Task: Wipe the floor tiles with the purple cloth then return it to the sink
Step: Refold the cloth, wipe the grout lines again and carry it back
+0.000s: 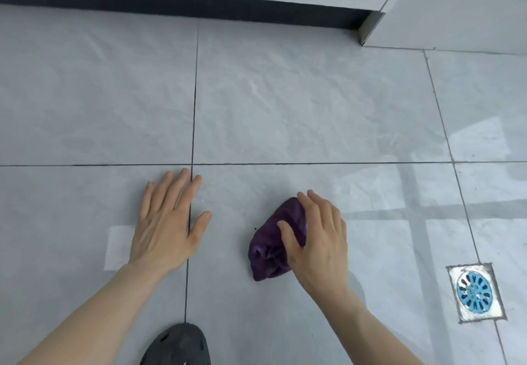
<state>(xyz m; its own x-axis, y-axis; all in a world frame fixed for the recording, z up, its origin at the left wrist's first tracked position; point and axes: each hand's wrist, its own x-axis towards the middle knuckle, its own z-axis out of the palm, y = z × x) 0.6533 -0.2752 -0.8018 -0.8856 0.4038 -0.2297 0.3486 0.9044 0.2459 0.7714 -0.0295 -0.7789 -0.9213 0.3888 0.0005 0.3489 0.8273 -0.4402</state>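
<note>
A bunched purple cloth lies on the grey floor tiles in the lower middle of the head view. My right hand rests on top of the cloth's right side, fingers curled over it and pressing it to the floor. My left hand lies flat on the tiles to the left of the cloth, fingers spread, holding nothing. No sink is in view.
A square floor drain with a blue grate sits at the lower right. A dark shoe shows at the bottom edge. White cabinet fronts with a dark plinth run along the top, and a cabinet corner juts out at the upper right.
</note>
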